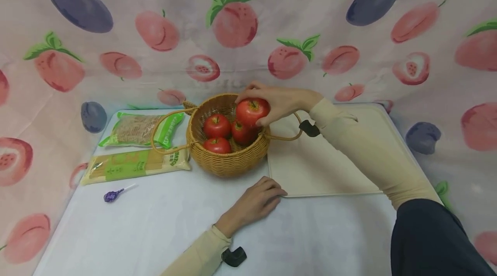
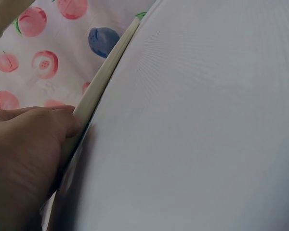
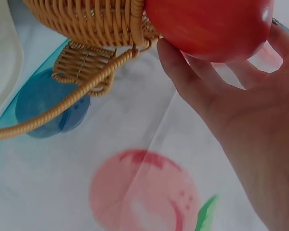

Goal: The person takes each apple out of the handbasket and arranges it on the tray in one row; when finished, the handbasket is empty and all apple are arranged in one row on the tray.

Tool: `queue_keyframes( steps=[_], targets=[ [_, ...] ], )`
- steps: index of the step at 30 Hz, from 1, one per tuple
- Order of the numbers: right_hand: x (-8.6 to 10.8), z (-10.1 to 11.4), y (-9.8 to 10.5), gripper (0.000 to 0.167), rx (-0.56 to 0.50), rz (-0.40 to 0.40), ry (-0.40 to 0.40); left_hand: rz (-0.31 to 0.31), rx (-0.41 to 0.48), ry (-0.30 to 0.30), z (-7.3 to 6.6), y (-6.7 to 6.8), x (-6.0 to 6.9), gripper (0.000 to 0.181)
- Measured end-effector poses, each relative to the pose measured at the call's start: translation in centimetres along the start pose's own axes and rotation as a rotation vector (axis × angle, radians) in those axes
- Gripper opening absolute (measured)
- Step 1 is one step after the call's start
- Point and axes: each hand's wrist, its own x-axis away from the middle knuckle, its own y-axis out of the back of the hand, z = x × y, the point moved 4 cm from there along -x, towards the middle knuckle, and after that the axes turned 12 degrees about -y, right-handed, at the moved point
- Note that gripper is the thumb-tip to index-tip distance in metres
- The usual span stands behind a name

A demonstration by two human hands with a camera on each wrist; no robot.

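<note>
One of the hands (image 1: pixel 276 98) grips an apple (image 1: pixel 251 110).

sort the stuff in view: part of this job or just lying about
Likely part of the job:
red apple, held by the right grip
wicker basket
three apples inside it
cream tray, its edge touched by the left grip

Just lying about:
green-edged bag
long yellowish packet
purple lollipop
</note>
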Motion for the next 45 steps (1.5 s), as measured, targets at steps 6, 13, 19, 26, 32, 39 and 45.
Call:
queue_keyframes(
  steps=[6,13,19,26,32,39,45],
  targets=[
    [1.3,-0.8,0.8,0.064,-0.005,-0.061,0.007,-0.024,-0.032,0.03,-0.1,0.0,0.0,0.021],
    [3.0,-2.6,1.0,0.065,-0.032,-0.106,-0.048,-0.061,-0.09,0.063,-0.3,-0.2,-0.2,0.014],
    [4.7,-4.5,0.9,0.062,-0.043,-0.148,-0.101,-0.053,-0.086,0.09,-0.3,-0.2,-0.6,0.013],
    [6.5,-6.5,0.8,0.059,-0.063,-0.192,-0.176,-0.052,-0.106,0.079,-0.3,-0.1,-0.6,0.012],
    [7.8,-8.0,0.7,0.06,-0.058,-0.216,-0.21,-0.055,-0.092,0.074,-0.3,0.0,-0.5,0.012],
    [9.4,-9.9,0.2,0.062,-0.083,-0.248,-0.254,-0.053,-0.086,0.08,-0.2,0.0,-0.4,0.013],
    [11.1,-11.3,-0.4,0.065,-0.115,-0.261,-0.333,-0.06,-0.086,0.065,-0.2,-0.1,-0.5,0.012]
  ],
)
